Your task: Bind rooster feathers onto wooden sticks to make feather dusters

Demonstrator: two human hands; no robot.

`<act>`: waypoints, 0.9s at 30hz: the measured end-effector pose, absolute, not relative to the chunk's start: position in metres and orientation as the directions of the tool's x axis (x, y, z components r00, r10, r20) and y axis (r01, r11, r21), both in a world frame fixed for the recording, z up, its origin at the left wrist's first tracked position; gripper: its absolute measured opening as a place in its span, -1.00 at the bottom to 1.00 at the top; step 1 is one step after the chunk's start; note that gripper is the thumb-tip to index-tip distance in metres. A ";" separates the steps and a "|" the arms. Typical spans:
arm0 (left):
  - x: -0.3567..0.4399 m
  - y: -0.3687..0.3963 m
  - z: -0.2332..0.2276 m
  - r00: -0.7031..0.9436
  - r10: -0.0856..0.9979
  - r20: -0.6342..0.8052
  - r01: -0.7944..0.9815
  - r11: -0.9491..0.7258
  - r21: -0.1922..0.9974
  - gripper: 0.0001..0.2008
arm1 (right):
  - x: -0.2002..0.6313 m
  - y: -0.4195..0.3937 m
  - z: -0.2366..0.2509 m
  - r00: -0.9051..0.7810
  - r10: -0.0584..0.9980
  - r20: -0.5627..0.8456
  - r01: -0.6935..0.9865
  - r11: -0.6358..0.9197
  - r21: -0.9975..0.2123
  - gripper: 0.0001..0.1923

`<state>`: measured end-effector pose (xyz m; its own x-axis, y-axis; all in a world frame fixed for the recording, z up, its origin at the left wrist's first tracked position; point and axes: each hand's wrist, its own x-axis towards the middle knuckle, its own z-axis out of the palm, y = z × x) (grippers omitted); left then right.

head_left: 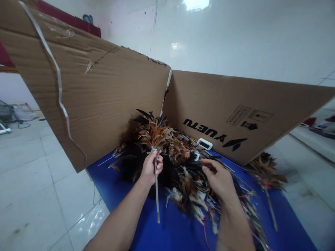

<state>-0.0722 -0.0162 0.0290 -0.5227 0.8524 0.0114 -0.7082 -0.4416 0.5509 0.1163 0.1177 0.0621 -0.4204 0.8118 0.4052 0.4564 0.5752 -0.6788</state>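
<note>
My left hand (152, 166) is closed around the thin stick of a feather duster (154, 134), just below where pale binding gathers the feathers. Brown and black feathers fan upward from that binding, and the bare stick (157, 198) points down toward me. To the right, my right hand (220, 177) hovers over the loose feathers (188, 181), its thumb and fingertips drawn close together. Whatever lies between those fingertips, if anything, is too small to make out. The pile holds black, brown and whitish feathers.
Two cardboard panels (110, 90) stand upright behind the blue table (149, 230). A white-framed device (205, 143) rests near the right panel's foot. Another feather duster (267, 174) lies at the table's right edge. Thin sticks (244, 184) and a red string (205, 233) lie around the pile.
</note>
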 end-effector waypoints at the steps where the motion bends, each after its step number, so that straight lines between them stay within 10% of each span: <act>1: -0.072 -0.016 0.029 -0.521 0.854 0.011 -0.710 -0.440 0.550 -0.71 | 0.113 0.114 0.064 -0.416 0.790 0.450 0.457 0.610 -0.648 -0.71; 6: -0.070 -0.017 0.030 -0.513 0.858 0.012 -0.715 -0.435 0.547 -0.71 | 0.098 0.100 0.062 -0.541 0.680 0.495 0.559 0.731 -0.392 -0.72; 14: -0.070 -0.017 0.030 -0.503 0.864 0.009 -0.722 -0.426 0.545 -0.71 | 0.097 0.104 0.038 -0.633 0.752 0.184 0.749 0.655 -0.103 -0.62; 21: -0.070 -0.017 0.029 -0.521 0.853 0.025 -0.710 -0.449 0.542 -0.70 | 0.077 0.091 0.046 -0.528 0.614 0.586 0.588 0.763 -0.270 -0.76; 27: -0.071 -0.016 0.028 -0.520 0.854 0.022 -0.710 -0.447 0.545 -0.71 | 0.037 0.066 0.014 -0.661 0.698 0.277 0.579 0.708 -0.404 -0.73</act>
<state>-0.0712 -0.0163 0.0284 -0.5203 0.8537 0.0224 -0.7097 -0.4469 0.5446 0.0373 0.0657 0.0137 -0.6608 0.6977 0.2766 0.5789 0.7084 -0.4039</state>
